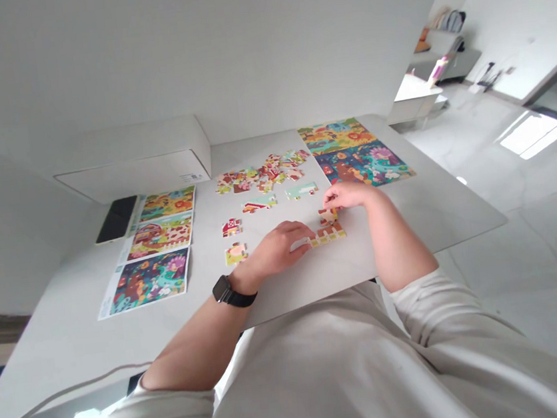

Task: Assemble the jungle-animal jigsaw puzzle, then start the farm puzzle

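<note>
My right hand (348,194) has its fingers pinched at the top of a brown-and-cream puzzle piece (328,216). That piece sits against the upper edge of a joined strip of fence pieces (328,235) near the table's front. My left hand (277,248), with a black watch on its wrist, rests with fingers stretched out and fingertips at the strip's left end. To its left lie a red barn piece (231,227) and a yellow-green piece with a pink shape (236,253). Farther back are a piece pair with a red roof (258,203) and a pale green pair (301,191).
A heap of loose puzzle pieces (259,174) lies toward the wall. Two finished picture panels (357,153) are at the back right. On the left are a printed picture sheet (154,243), a dark phone (117,219) and a white box (138,174). A cable (77,387) runs along the lower left.
</note>
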A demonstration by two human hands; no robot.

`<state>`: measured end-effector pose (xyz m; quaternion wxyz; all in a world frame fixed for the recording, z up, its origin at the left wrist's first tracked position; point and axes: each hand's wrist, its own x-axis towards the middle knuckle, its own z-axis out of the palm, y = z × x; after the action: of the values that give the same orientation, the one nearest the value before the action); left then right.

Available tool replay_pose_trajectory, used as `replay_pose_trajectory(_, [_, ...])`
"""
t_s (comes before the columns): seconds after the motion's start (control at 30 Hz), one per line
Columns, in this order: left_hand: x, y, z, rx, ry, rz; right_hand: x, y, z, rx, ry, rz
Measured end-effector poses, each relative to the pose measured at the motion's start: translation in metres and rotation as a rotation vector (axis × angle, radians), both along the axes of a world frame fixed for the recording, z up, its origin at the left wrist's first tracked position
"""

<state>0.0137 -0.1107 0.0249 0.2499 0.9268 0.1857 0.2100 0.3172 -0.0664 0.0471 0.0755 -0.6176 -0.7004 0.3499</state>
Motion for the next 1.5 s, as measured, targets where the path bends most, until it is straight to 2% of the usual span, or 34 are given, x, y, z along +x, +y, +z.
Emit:
replay_pose_trajectory(0.13, [0.014,-0.007,-0.011,0.113,0.018,0.004,-0.003,0.000,0.001,-0.016,-0.095,0.062])
replay_pose_trajectory(0.27, [0.025,-0.012,-0.018,0.204,0.073,0.015,-0.005,0.000,0.001,0.011,-0.158,0.066])
replay_pose_trajectory(0.47, [0.035,-0.017,-0.023,0.279,0.187,0.030,-0.012,0.000,-0.001,0.066,-0.221,0.085])
replay_pose_trajectory(0.8, [0.041,-0.015,-0.036,0.341,0.220,0.058,-0.016,-0.003,0.005,0.086,-0.273,0.099])
replay_pose_trajectory(0.93, [0.042,-0.017,-0.036,0.349,0.224,0.068,-0.018,-0.005,0.008,0.064,-0.254,0.099])
replay_pose_trajectory(1.23, [0.043,-0.017,-0.034,0.335,0.222,0.073,-0.022,-0.007,0.009,0.013,-0.296,0.003])
replay_pose_trajectory(1.5, [0.043,-0.016,-0.032,0.317,0.251,0.052,-0.022,-0.010,0.008,0.009,-0.369,0.027])
